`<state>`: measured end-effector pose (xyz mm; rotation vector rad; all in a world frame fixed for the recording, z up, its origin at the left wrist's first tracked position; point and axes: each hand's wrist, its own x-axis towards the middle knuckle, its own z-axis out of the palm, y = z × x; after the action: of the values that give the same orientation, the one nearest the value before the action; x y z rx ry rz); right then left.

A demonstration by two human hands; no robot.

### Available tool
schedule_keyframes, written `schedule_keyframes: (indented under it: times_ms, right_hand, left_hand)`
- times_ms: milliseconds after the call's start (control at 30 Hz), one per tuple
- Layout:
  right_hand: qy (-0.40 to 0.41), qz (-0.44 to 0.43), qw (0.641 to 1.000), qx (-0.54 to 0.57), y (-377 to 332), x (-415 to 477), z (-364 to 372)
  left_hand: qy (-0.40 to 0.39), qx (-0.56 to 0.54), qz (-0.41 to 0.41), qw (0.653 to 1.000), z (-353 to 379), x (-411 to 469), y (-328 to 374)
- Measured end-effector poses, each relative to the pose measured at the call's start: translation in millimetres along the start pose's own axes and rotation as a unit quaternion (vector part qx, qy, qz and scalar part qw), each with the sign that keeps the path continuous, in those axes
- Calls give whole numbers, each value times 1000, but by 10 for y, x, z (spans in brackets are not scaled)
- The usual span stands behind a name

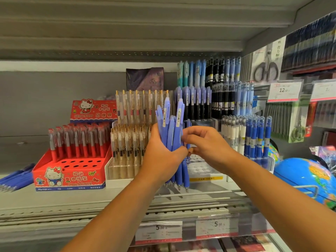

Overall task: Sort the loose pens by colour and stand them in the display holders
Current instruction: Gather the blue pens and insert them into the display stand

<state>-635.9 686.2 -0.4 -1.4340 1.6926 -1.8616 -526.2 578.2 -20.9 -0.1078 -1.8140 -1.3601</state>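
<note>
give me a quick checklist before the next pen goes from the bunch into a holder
1. Bunch held firm: ok. The left hand wraps the periwinkle pens, tips down.
2. One pen singled out: cannot tell. The right hand has its fingers at the bunch, but the pinch is hidden.
3. Colour uniform: ok. Every visible pen in the bunch is periwinkle.
4. Matching row found: ok. The tiered display behind holds pens of the same colour.
5. Free slot there: cannot tell. The hands hide most of the lower tier.
6. Other loose pens: not ok. Dark blue pens lie on the shelf, far left.
</note>
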Motion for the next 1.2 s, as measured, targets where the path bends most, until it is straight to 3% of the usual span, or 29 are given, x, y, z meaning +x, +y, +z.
schedule_keyframes:
  times_ms: [133, 233, 367, 500, 667, 867, 1200]
  right_hand:
    - [31, 0, 992, 125, -20, 37, -78]
    - [106, -20, 982, 153, -47, 97, -166]
    - [206, -75, 976, -4, -107, 179, -253]
    - [267, -109, 939, -188, -109, 282, -311]
    - [280, -103, 903, -310, 27, 331, -271]
    - [211, -22, 915, -342, 185, 330, -238]
    - [201, 6, 881, -428, 129, 278, -243]
  left_hand:
    - [31, -13, 0, 999, -22, 8, -7]
    - [47, -4, 5, 999, -32, 16, -14]
    - [52, 13, 22, 998, -28, 20, -38]
    - [49, 15, 22, 998, -29, 11, -44]
    - [41, 10, 23, 999, -35, 7, -39]
    - [33, 8, 24, 999, -46, -7, -8]
    - [29, 2, -8, 1000, -41, -8, 20]
